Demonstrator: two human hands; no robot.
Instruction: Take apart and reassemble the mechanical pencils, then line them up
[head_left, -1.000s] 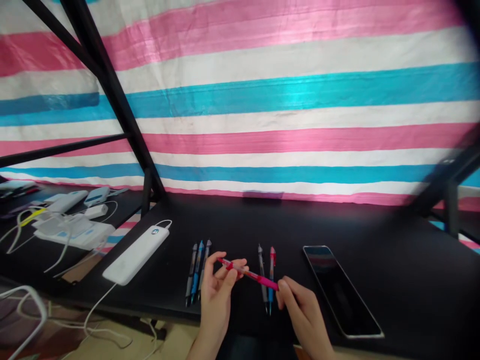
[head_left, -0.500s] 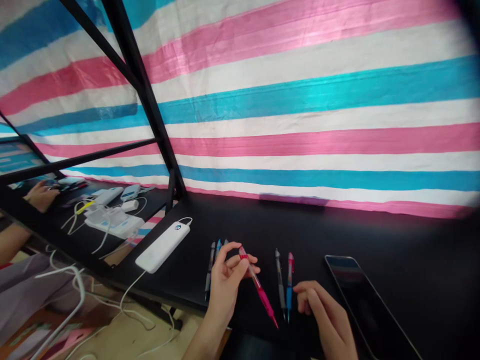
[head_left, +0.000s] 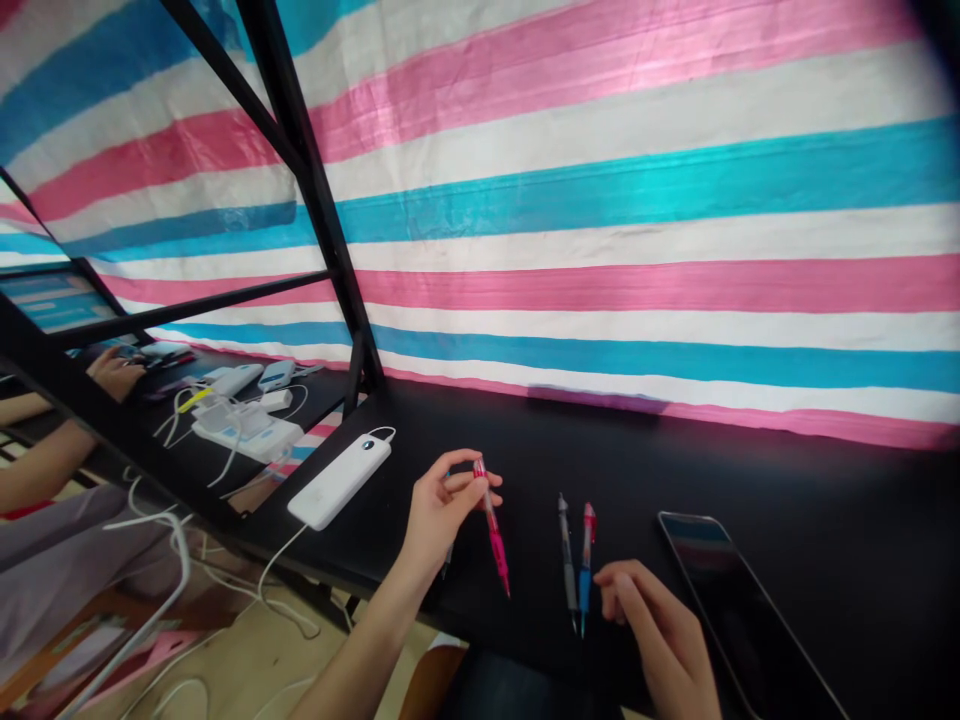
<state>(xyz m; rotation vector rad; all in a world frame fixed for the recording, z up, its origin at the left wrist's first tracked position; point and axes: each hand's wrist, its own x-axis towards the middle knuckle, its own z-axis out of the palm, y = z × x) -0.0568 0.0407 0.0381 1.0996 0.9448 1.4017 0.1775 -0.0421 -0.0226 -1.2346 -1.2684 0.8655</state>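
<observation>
My left hand (head_left: 442, 505) pinches a pink pen (head_left: 495, 540) near its upper end, its tip pointing down above the black table (head_left: 480, 410). To the right lie a grey pen (head_left: 567, 565) and a pen with a red clip and blue grip (head_left: 586, 570), side by side. Beside the blue grip rests my right hand (head_left: 649, 610), fingers curled, with what they hold, if anything, hidden. Part of another dark pen (head_left: 448, 562) shows behind my left wrist; the hand covers the rest.
A black phone (head_left: 742, 610) lies at the right. At the left are a white power bank (head_left: 341, 480) with a cable and a black metal frame (head_left: 322, 200). Beyond it, another person's hand (head_left: 116, 375) is near cables and a power strip (head_left: 251, 432).
My left hand has moved up and slightly left with the pink pen, which hangs more upright, and now covers most of the pens behind it. The view has shifted slightly.
</observation>
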